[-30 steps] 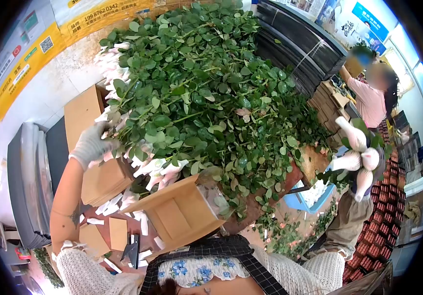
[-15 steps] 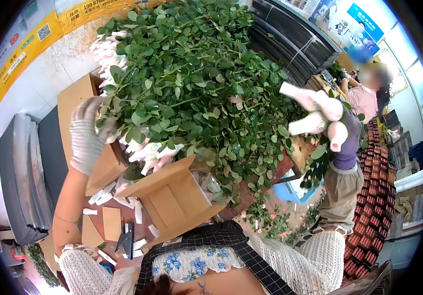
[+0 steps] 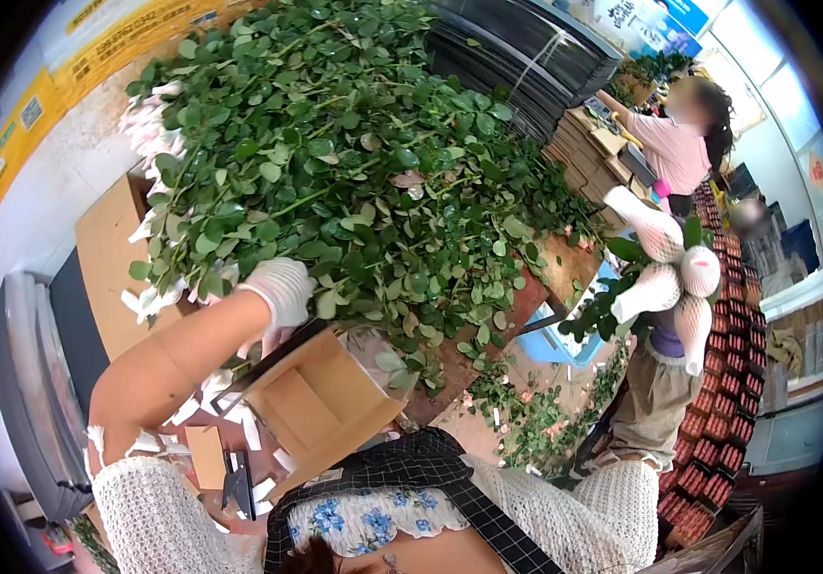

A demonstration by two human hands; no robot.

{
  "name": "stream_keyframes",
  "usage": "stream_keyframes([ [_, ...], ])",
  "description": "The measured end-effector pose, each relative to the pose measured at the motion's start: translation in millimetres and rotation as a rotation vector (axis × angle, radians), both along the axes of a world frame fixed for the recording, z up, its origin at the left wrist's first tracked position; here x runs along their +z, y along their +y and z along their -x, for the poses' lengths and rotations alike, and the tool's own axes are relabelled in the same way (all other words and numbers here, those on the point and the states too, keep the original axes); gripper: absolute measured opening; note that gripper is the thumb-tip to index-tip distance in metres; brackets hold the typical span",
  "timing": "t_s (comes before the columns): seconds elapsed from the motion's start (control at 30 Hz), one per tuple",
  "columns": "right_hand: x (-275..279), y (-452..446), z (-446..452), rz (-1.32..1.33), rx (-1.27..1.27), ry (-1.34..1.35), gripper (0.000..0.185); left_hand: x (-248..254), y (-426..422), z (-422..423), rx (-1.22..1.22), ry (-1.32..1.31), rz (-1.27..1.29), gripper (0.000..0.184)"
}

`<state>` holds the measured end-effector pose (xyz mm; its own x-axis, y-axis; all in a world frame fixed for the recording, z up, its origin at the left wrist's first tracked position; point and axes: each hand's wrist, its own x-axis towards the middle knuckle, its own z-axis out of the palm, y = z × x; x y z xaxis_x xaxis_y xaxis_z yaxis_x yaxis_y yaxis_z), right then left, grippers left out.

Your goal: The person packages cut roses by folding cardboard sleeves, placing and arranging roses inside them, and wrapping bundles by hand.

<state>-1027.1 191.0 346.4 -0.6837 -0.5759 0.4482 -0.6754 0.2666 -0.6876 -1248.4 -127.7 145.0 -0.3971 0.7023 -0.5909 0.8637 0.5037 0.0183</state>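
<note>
My left hand [image 3: 282,290], in a pale striped glove, reaches into the lower left part of a big heap of leafy stems [image 3: 335,172]. Its fingertips are hidden by the wrist and leaves. On the right, my right hand [image 3: 667,335], in a purple glove, is closed around the stems of several flowers in white net sleeves [image 3: 658,234]. Their heads point up toward the camera and cover much of that hand. Just below my left hand lies an open cardboard box [image 3: 311,402].
Dark stacked sheets [image 3: 526,57] stand behind the heap. A blue bin [image 3: 564,342] sits below it on the right. A co-worker [image 3: 669,143] is at the upper right, near dark red stacked rows [image 3: 708,421]. A black stapler-like tool [image 3: 237,486] lies among paper scraps.
My left hand has moved right and down from the heap's left edge, over the flower ends near the box. My right hand swung left, then back, still holding the sleeved flowers. The view has shifted.
</note>
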Motion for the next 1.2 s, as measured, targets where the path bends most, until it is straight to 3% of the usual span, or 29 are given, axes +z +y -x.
stream_keyframes([
  [0.03, 3, 1, -4, 0.002, 0.000, 0.026, 0.096, 2, -1, 7, 0.026, -0.043, -0.021, 0.041],
  [0.1, 6, -1, -9, 0.007, 0.000, 0.064, 0.092, 59, -22, 18, 0.552, -0.539, -0.466, 0.038],
  [0.17, 8, -8, -9, 0.006, 0.016, 0.108, 0.088, 71, -71, 54, 0.897, -1.394, -0.722, 0.037],
  [0.23, 7, -26, 1, -0.007, 0.053, 0.171, 0.085, 69, -85, 49, 0.932, -1.292, -0.674, 0.039],
  [0.33, -19, -71, 27, -0.062, 0.060, 0.261, 0.080, 82, -80, -2, 1.014, -1.359, -0.697, 0.042],
  [0.37, -37, -85, 33, -0.117, -0.055, 0.241, 0.079, 88, -68, -27, 1.040, -1.575, -0.733, 0.040],
  [0.4, -60, -91, 35, -0.231, -0.231, 0.176, 0.076, 91, -56, -47, 1.038, -1.559, -0.700, 0.045],
  [0.43, -83, -99, 41, -0.346, -0.404, 0.107, 0.073, 93, -50, -64, 0.985, -1.726, -0.729, 0.045],
  [0.5, -119, -128, 70, -0.218, -0.263, 0.130, 0.078, 92, -50, -76, 0.638, -1.326, -0.946, 0.037],
  [0.57, -125, -148, 81, -0.120, -0.140, -0.054, 0.076, 67, -61, -76, 0.213, -0.766, -1.103, 0.032],
  [0.63, -131, -153, 78, -0.047, -0.096, -0.373, 0.073, 69, -70, -89, 0.705, -1.425, -1.129, 0.037],
  [0.67, -128, -153, 76, -0.139, -0.109, -0.357, 0.071, 76, -74, -98, 0.950, -1.759, -1.094, 0.040],
  [0.73, -121, -151, 69, -0.325, -0.143, -0.318, 0.069, 84, -81, -114, 0.962, -1.836, -1.176, 0.044],
  [0.77, -131, -144, 64, -0.245, -0.178, -0.277, 0.067, 85, -81, -121, 0.984, -1.916, -1.242, 0.046],
  [0.87, -163, -130, 56, -0.221, -0.213, -0.067, 0.063, 78, -83, -133, 1.066, -1.905, -1.258, 0.049],
  [0.9, -164, -127, 54, -0.260, -0.196, 0.008, 0.061, 81, -87, -135, 1.032, -1.733, -1.213, 0.048],
  [0.97, -122, -151, 49, -0.372, -0.010, -0.160, 0.057, 56, -92, -119, 0.366, -1.202, -1.309, 0.045],
  [1.0, -122, -155, 47, -0.351, 0.056, -0.264, 0.051, 51, -92, -117, 0.394, -1.263, -1.265, 0.041],
  [1.03, -128, -158, 46, -0.302, 0.072, -0.270, 0.050, 45, -89, -117, 0.372, -1.253, -1.249, 0.050],
  [1.1, -149, -168, 45, -0.211, 0.104, -0.275, 0.049, 67, -79, -127, 0.121, -1.042, -1.450, 0.079],
  [1.13, -153, -168, 44, -0.199, 0.094, -0.272, 0.050, 68, -78, -121, -0.076, -0.763, -1.399, 0.098],
  [1.2, -163, -169, 40, -0.174, 0.075, -0.265, 0.051, 67, -80, -126, -0.051, -0.780, -1.444, 0.082],
])
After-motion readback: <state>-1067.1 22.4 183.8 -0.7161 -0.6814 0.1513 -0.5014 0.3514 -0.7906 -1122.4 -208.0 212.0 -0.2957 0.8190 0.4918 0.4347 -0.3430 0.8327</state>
